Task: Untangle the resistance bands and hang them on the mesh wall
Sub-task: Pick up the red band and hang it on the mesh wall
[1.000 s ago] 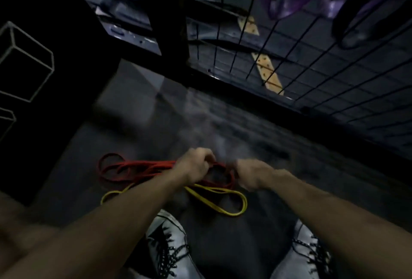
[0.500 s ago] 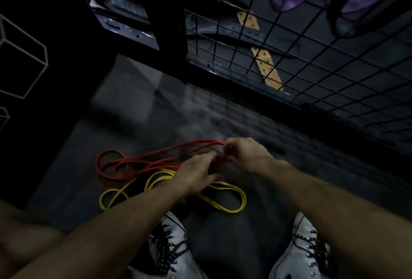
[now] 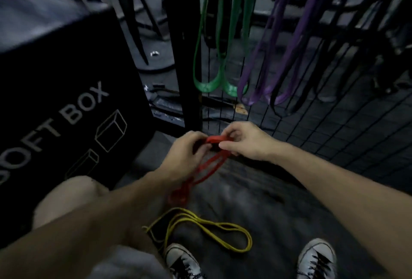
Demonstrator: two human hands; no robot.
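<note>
Left hand: my left hand (image 3: 186,155) pinches the red band (image 3: 213,161) near its top end, fingers curled round the strap, just at 9 o'clock of my other hand.
Right hand: my right hand (image 3: 244,140) grips the same top end, thumb and fingers closed on the folded red loop.
Red band: lifted off the floor between both hands; it trails down toward 7 o'clock into a twisted knot-like bunch, so I judge it is not fully untangled.
Yellow band: the yellow band (image 3: 201,230) lies on the floor at 6 o'clock of my hands, apart from the red one, looped over itself.
Done: green bands (image 3: 210,82) and purple bands (image 3: 265,87) already hang on the mesh wall (image 3: 334,122) at 12 to 1 o'clock; black ones hang farther toward 2 o'clock.
Left: as I judge it, free the red twist, hang it, then sort and hang the yellow.
Around: a black soft box (image 3: 66,100) stands at 9 o'clock; a dark post (image 3: 185,56) rises at 12 o'clock; my shoes (image 3: 182,261) are at 6 o'clock.
In the way: the hanging bands crowd the mesh ahead; the picture is dim and blurred, so the hooks cannot be made out.
</note>
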